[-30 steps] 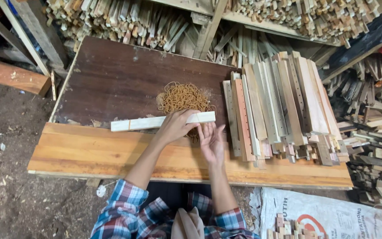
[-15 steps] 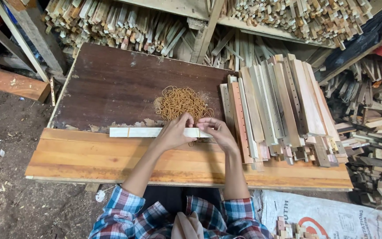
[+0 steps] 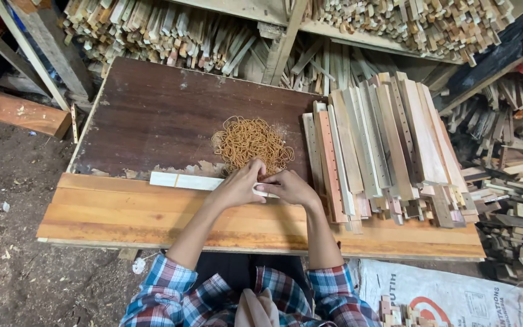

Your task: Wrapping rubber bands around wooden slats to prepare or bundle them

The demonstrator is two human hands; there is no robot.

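Two hands meet over the right end of a pale wooden slat bundle (image 3: 186,180), which lies crosswise on the worktop (image 3: 122,212) where the dark back panel meets the lighter front plank. The left hand (image 3: 237,186) is curled over the bundle's end with fingers bent down around it, gripping it. The right hand (image 3: 289,188) is closed too, fingertips pinched against the same end and touching the left hand; whether it holds a rubber band there is too small to tell. The bundle's left part sticks out bare, a thin dark seam crossing it.

Just behind the hands sits a loose heap of tan rubber bands (image 3: 251,142) on the dark panel (image 3: 152,115). To the right, touching the right hand's side, a thick stack of long wooden slats (image 3: 382,151) lies lengthwise, several with rows of small holes, their near ends overhanging the light plank. Beyond the worktop, shelves carry piles of short wood offcuts (image 3: 152,30). More scrap sticks (image 3: 516,175) lie heaped at the far right. A white printed sack (image 3: 455,290) rests below the worktop's edge, and plaid sleeves (image 3: 158,290) cover the forearms.
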